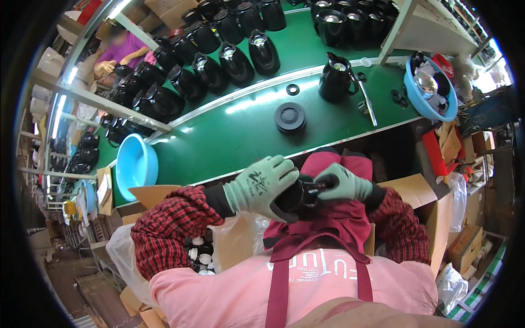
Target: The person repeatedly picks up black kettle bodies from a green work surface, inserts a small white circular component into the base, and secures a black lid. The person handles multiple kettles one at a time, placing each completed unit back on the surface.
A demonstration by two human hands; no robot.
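Observation:
Over my lap, my left hand [261, 186] is wrapped around a glossy black plastic part [298, 198], its fingers across the top and left side. My right hand [343, 183] pinches the right end of the same part. Both hands wear pale green gloves with dark cuffs. Much of the part is covered by the gloves, so its full shape cannot be made out. Beyond my hands, a stack of round black lids [290, 117] lies on the green bench [213, 147]. A black jug [337, 79] with a handle stands farther right, and a small black ring [292, 89] lies behind the lids.
Several black jugs [235, 63] fill the raised shelf at the back. A blue basin [136, 167] sits at left; another blue basin [429, 90] with parts is at right. Open cartons [418, 194] flank my lap. Another person [128, 52] works at the far left.

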